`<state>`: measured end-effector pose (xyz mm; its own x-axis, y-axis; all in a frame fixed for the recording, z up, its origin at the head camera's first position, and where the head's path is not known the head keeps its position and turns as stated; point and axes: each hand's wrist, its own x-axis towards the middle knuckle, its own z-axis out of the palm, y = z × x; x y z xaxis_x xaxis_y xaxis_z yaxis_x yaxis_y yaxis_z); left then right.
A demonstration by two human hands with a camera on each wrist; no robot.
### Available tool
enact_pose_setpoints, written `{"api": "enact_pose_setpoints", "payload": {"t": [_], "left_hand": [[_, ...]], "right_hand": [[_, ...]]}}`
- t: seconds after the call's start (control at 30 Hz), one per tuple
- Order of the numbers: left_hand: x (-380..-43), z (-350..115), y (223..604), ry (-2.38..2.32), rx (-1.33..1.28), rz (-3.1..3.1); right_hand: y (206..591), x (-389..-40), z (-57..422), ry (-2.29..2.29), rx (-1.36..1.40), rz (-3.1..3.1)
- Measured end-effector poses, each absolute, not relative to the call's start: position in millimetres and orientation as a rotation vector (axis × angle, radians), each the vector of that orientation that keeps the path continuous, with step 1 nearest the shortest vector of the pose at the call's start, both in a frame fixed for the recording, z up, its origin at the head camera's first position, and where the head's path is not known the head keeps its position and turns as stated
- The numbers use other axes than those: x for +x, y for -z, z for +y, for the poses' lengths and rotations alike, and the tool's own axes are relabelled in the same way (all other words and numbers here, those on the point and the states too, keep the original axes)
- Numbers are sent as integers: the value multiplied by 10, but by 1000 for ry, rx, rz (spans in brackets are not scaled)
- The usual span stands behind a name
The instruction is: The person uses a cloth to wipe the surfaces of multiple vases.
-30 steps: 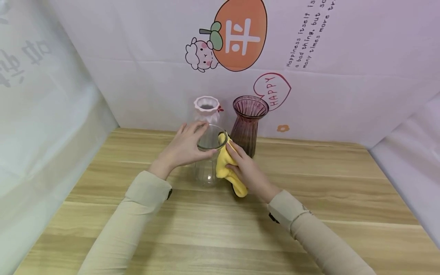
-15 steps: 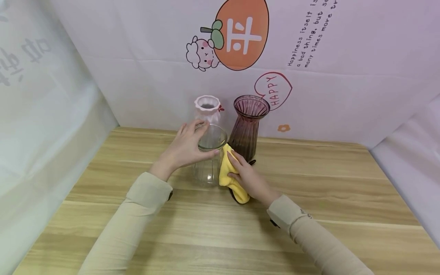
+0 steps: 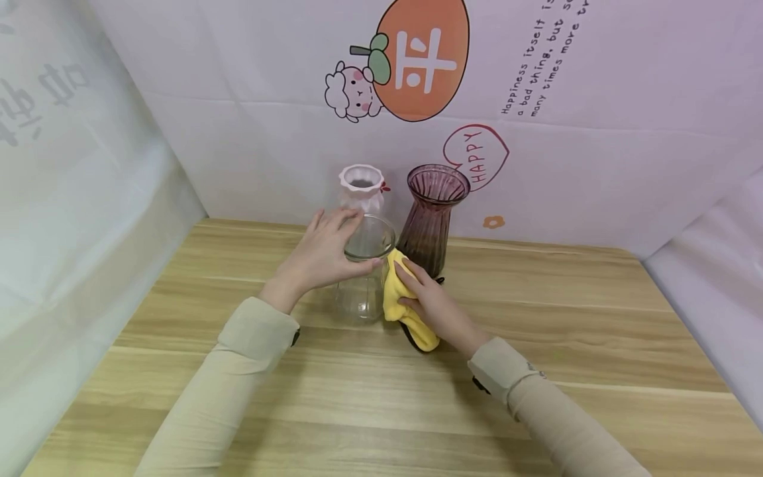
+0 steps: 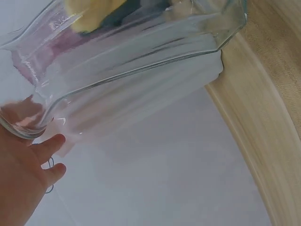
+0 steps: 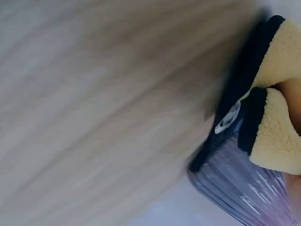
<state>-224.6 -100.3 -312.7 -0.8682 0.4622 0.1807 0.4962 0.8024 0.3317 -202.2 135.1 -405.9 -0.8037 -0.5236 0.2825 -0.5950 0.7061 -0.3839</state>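
A clear glass vase (image 3: 359, 298) stands upright on the wooden table. My left hand (image 3: 324, 255) grips its rim, thumb at the near side and fingers at the far side; the left wrist view shows that hand (image 4: 23, 174) at the neck of the glass. In my right hand (image 3: 438, 308) is a bunched yellow cloth (image 3: 396, 291) with a dark edge, held against the vase's right side. Up close in the right wrist view, the cloth (image 5: 277, 136) has a fluffy face and a dark border with a pale label. The right fingertips are partly hidden by the cloth.
Just behind the cloth stands a purple ribbed glass vase (image 3: 428, 232). A white vase (image 3: 361, 189) with a scalloped rim and a small red ornament is behind the clear one. A printed white backdrop (image 3: 268, 146) rises at the table's (image 3: 536, 311) far edge.
My right hand and the cloth have slid down the clear vase's side from near its rim and slightly to the right. The left hand keeps its hold on the rim.
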Motion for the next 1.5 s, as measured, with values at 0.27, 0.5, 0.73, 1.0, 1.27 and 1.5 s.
{"api": "enact_pose_setpoints", "payload": {"t": [0.27, 0.5, 0.73, 1.0, 1.27, 1.5], "left_hand": [[-2241, -990, 3111, 552, -820, -2945], [-2238, -991, 3104, 525, -815, -2956], [-2231, -972, 3119, 525, -772, -2941], [-2238, -958, 3152, 535, -737, -2885], [-2225, -976, 3106, 490, -768, -2913], [-2225, -990, 3091, 462, -797, -2947]], "right_hand": [[3891, -2038, 1276, -775, 937, -2564], [3866, -2015, 1243, -764, 894, -2625], [3984, -2015, 1274, -725, 891, -2670], [4132, -2006, 1371, -603, 892, -2797], [4114, -2017, 1361, -631, 922, -2732], [3926, -2010, 1268, -751, 939, -2539]]}}
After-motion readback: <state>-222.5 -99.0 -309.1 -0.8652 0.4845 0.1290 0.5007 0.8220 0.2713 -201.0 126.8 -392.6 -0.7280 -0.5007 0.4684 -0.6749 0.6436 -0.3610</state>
